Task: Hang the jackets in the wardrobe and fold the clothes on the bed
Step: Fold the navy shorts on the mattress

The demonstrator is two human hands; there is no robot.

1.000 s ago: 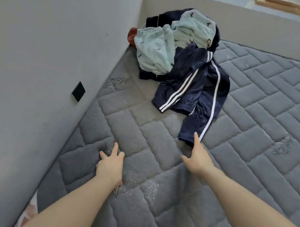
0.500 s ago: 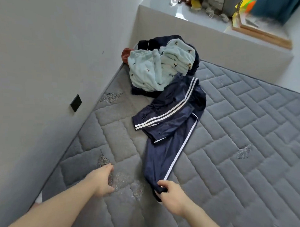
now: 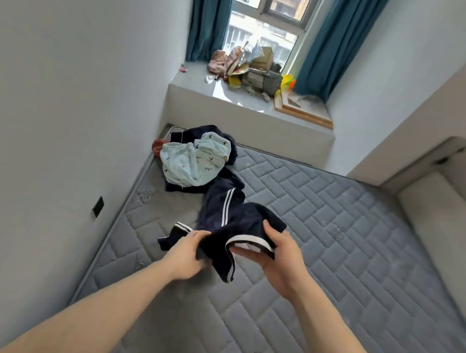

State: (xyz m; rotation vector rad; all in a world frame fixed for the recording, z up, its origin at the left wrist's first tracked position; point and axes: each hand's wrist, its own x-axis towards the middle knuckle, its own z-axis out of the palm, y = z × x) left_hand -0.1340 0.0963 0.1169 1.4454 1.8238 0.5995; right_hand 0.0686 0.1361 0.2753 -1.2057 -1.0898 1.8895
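Observation:
A navy garment with white stripes (image 3: pixel 225 215) is lifted off the grey quilted mattress (image 3: pixel 330 232) at its near end. My left hand (image 3: pixel 189 251) grips the dark cloth on the left. My right hand (image 3: pixel 279 249) holds the striped hem on the right, thumb on top. The rest of the garment trails back to a pile in the far left corner, where a pale blue patterned piece (image 3: pixel 192 161) lies over other dark clothes. A bit of orange-red cloth (image 3: pixel 157 146) shows behind the pile.
A grey wall runs along the bed's left side with a black switch plate (image 3: pixel 98 206). Beyond the bed a window ledge (image 3: pixel 229 94) carries bags and clutter, with a wooden frame (image 3: pixel 303 110) and teal curtains (image 3: pixel 334 42). A pale headboard or cabinet (image 3: pixel 437 204) stands at right.
My right hand pulled the navy garment toward me off the pile and lifted it. My left hand left the mattress and took hold of the cloth. My head tipped up, showing the window.

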